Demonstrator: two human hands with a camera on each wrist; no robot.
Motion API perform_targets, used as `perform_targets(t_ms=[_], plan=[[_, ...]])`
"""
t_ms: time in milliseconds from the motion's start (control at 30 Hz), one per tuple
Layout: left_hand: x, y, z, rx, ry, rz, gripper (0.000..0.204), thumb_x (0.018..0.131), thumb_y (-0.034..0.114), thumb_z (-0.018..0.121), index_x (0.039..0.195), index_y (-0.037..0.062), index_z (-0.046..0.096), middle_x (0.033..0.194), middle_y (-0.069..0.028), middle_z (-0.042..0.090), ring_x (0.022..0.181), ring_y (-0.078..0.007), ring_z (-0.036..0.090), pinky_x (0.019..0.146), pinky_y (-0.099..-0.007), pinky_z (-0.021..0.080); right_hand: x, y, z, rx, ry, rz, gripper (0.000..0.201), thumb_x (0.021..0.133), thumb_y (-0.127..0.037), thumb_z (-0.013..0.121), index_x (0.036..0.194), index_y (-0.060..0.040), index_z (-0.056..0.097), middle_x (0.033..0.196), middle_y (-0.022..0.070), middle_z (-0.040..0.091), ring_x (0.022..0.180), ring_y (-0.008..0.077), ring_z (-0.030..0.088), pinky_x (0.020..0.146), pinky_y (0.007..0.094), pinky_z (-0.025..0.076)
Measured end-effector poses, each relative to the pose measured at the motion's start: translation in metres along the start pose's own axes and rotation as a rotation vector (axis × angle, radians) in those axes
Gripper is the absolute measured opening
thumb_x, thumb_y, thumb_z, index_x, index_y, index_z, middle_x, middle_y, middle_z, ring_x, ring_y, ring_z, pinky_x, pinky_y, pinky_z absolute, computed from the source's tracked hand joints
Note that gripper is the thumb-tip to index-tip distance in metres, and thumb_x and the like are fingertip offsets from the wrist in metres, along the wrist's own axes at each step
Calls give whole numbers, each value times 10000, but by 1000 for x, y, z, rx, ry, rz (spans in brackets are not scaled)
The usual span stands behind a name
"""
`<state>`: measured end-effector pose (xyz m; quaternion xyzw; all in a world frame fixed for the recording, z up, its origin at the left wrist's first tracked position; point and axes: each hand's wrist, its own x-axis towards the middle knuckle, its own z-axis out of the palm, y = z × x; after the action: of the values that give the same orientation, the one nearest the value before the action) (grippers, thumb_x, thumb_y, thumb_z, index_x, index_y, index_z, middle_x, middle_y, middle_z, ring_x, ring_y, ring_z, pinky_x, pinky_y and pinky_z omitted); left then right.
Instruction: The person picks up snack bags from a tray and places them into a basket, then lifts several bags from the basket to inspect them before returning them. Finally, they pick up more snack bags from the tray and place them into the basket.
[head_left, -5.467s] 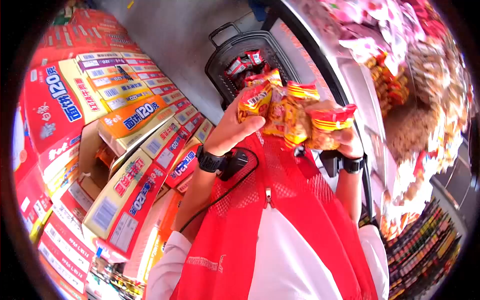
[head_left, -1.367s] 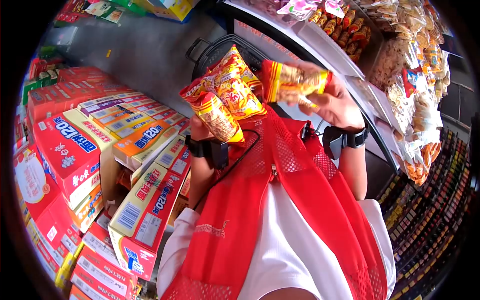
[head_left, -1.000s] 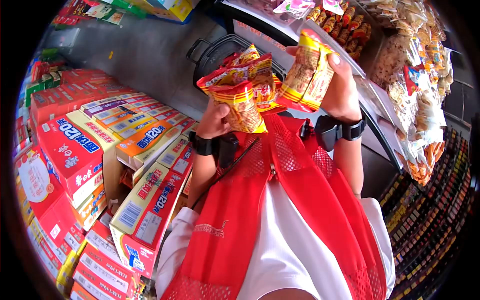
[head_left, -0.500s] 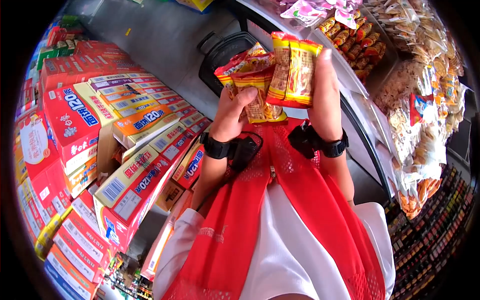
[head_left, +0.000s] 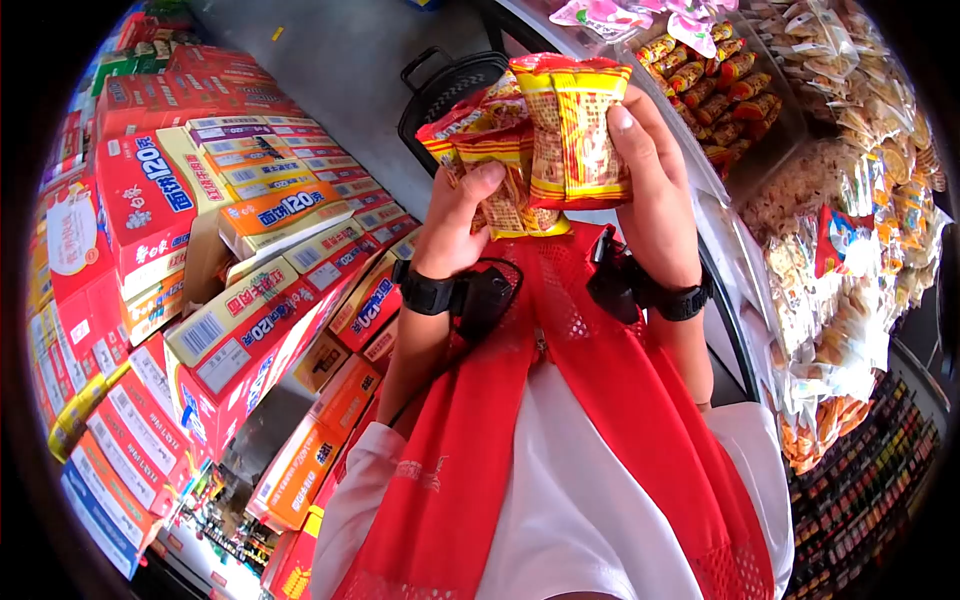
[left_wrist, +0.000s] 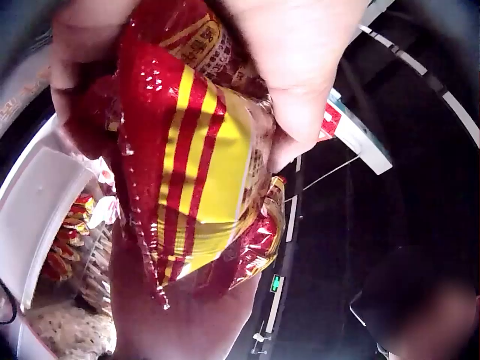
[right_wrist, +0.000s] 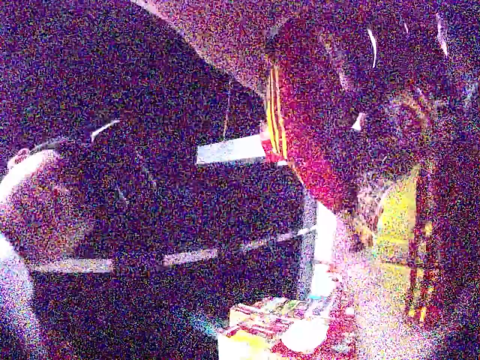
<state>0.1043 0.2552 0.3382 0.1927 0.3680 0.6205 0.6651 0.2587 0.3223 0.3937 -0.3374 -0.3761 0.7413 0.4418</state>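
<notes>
Small red-and-yellow snack packets with clear windows are in both hands, at chest height. My left hand (head_left: 452, 222) grips a bunch of packets (head_left: 500, 180), its thumb laid over the nearest one. Beside and overlapping that bunch, a packet (head_left: 578, 135) stands upright in my right hand (head_left: 655, 195), pinched with the thumb on its side edge. In the left wrist view, a striped packet end (left_wrist: 199, 176) fills the middle between fingers. The right wrist view is grainy, with a red packet (right_wrist: 322, 161) at its upper right. Behind the packets is a black basket (head_left: 425, 115), mostly hidden.
Stacked noodle cartons (head_left: 150, 215) rise on the left. To the right runs a white display counter (head_left: 725, 235) with a bin of similar packets (head_left: 715, 95) and bagged snacks (head_left: 840, 270). A dark bottle rack (head_left: 870, 480) stands at lower right.
The right hand's packet has turned from lying sideways to upright and come left against the left hand's bunch. The view has shifted; the basket's contents, seen earlier, are now hidden.
</notes>
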Motion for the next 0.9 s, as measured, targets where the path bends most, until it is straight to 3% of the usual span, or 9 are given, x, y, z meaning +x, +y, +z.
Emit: perform_targets(t_ms=[233,467,567,700,733,833,867,900], plan=[[-2,-12,1,-33,11,-25,623,801,342,662,1257,-3,414,1161,-83,562,1026,-177,580,865,-338,486,-2,-8,-1,-73,-13,-20,279,941,-186,514,1136,13,523,1010,23,605,903,65,550,811,216,436],[3,-18,-3,-74,69,-64,566,804,335,640,1226,13,445,1129,-76,576,1000,-176,588,850,-332,492,2,-3,-8,-66,-102,6,330,957,-203,466,1207,11,489,1089,44,596,964,82,559,867,240,431],[9,-27,-16,-139,13,-79,606,801,370,644,1252,26,431,1176,-91,557,1042,-202,576,873,-349,488,3,-8,-7,-67,-96,-14,353,942,-220,518,1196,23,486,1060,46,592,959,87,546,845,244,441],[12,-28,-22,-140,-82,-44,749,779,482,644,1318,34,382,1289,-110,490,1136,-240,521,961,-392,428,2,-10,-2,-35,-197,-112,563,845,-145,663,1302,20,379,1135,59,556,1033,104,520,902,254,413],[13,-28,-26,-153,-93,-60,766,777,495,639,1327,34,373,1300,-112,482,1147,-248,513,974,-399,416,3,-13,-1,-52,-170,-117,639,809,-107,699,1316,13,328,1136,62,541,1048,111,510,921,268,401],[19,-28,-36,-186,-72,-119,799,775,518,624,1348,32,352,1319,-119,468,1169,-270,494,1005,-418,385,3,-12,-1,21,-101,-158,564,831,-111,673,1271,8,340,1128,62,523,1048,120,506,924,281,400],[20,-32,-35,-232,-53,-43,784,780,500,615,1354,36,347,1324,-123,463,1180,-280,484,1015,-430,373,1,-17,-3,-7,-74,-119,575,852,-164,628,1315,-4,327,1221,58,477,1137,139,454,991,305,336],[26,-34,-35,-366,-157,-58,758,784,488,595,1352,47,356,1328,-121,459,1186,-289,477,1011,-447,373,2,-14,-4,-13,2,-182,545,875,-249,586,1297,-7,342,1201,64,485,1106,144,471,971,301,352]])
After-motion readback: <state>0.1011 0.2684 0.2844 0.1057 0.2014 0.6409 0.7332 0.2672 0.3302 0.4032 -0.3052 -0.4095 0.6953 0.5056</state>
